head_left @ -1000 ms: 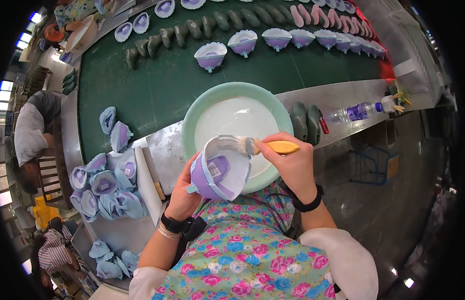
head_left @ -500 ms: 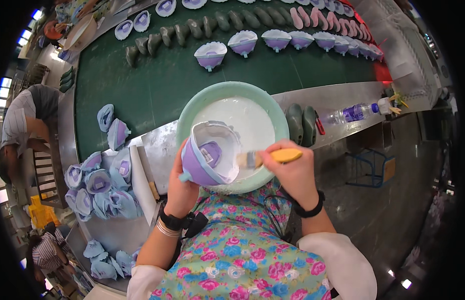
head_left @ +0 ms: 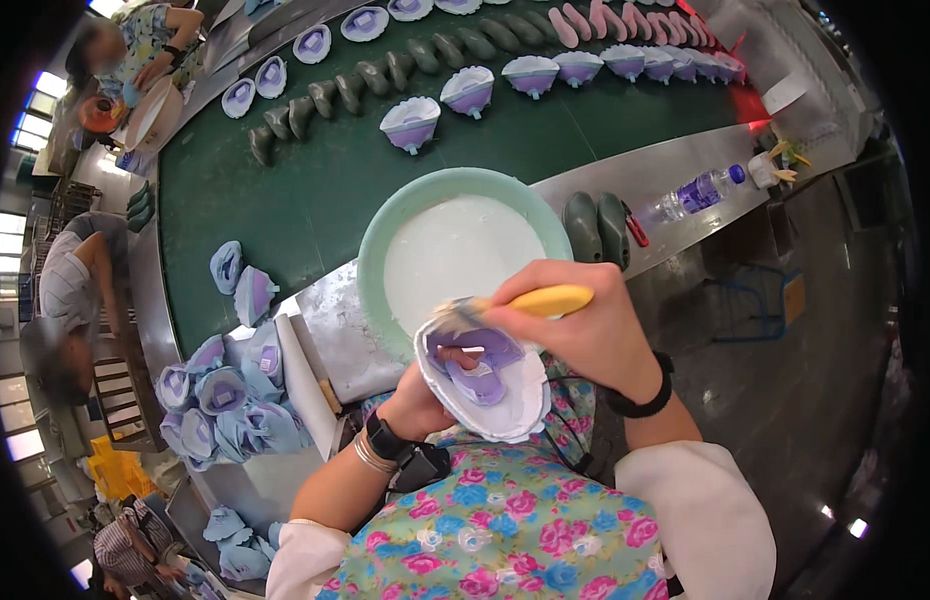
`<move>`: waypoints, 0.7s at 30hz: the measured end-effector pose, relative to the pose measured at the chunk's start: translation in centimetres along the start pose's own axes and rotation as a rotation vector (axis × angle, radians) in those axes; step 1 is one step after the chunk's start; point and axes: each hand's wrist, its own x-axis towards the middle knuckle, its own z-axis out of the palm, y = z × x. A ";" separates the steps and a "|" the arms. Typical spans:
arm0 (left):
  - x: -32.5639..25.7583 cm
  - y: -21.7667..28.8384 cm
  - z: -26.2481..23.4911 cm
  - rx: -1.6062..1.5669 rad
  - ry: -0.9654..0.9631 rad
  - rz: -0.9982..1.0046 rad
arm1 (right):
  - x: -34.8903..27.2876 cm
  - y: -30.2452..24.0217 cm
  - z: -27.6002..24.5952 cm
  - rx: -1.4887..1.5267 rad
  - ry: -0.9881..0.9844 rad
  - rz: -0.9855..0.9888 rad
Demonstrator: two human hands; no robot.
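My left hand (head_left: 407,408) is closed around a purple shoe upper (head_left: 530,385), tilted so its white-coated inner rim faces up. Some of its fingers show through the upper's opening. My right hand (head_left: 600,325) grips a paintbrush by its yellow handle (head_left: 555,300). The bristles touch the far left edge of the upper's rim. Just beyond both hands stands a pale green basin (head_left: 373,255) of milky white liquid (head_left: 463,240). The upper overlaps the basin's near edge in view.
Dark shoe lasts (head_left: 613,230), a red-handled tool (head_left: 636,226) and a bottle (head_left: 707,190) lie right of the basin. Piled uppers (head_left: 223,392) sit at left. A green belt (head_left: 315,200) carries rows of uppers (head_left: 410,122) and lasts. Co-workers (head_left: 80,290) are at far left.
The upper has moved from over the basin toward me and turned, its opening now facing up. The brush has shifted from its inner right side to its far left rim.
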 end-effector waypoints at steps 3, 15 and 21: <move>-0.2 0.9 -0.7 0.115 0.077 -0.015 | -0.7 2.5 -0.4 -0.120 0.114 0.128; 2.5 25.2 -3.4 0.744 0.495 1.092 | 1.5 2.4 -2.3 0.131 0.386 0.465; 12.4 31.6 -9.8 0.534 0.494 0.811 | 4.1 2.5 0.1 0.069 0.321 0.562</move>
